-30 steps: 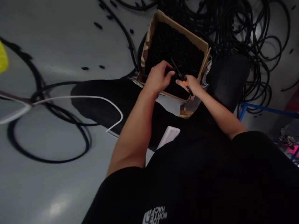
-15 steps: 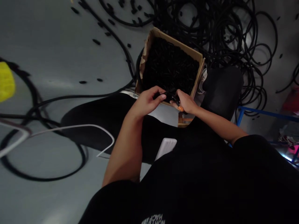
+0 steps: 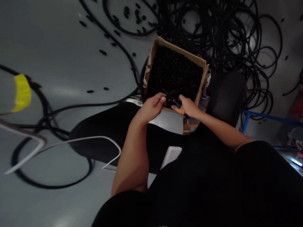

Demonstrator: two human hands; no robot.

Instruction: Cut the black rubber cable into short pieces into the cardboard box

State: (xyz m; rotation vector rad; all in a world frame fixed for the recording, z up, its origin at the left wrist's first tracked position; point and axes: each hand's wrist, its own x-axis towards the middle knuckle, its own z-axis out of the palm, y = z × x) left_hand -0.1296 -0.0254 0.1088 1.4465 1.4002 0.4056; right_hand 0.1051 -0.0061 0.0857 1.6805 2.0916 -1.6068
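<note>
Over the near edge of a cardboard box (image 3: 148, 67) filled with short black pieces (image 3: 175, 67), both hands work close together. My right hand (image 3: 188, 106) is closed round a dark tool with orange on its handle, which looks like scissors (image 3: 174, 101); the slim blades point up and left toward my left hand. My left hand (image 3: 152, 106) is closed, thumb and forefinger pinched beside the blades. Whatever is between those fingertips is dark and blends into the black contents behind.
A heap of coiled black cable (image 3: 220, 34) lies beyond the box. Loose black pieces (image 3: 103, 52) dot the grey floor. At left are a yellow tag (image 3: 22, 93) and a bent white strip (image 3: 94, 137). A white slotted object (image 3: 171, 154) rests near my lap; a blue frame (image 3: 267, 116) stands at right.
The view has shifted, so most things sit slightly lower and further right. My hands are a little further apart, and the blades now show clearly between them.
</note>
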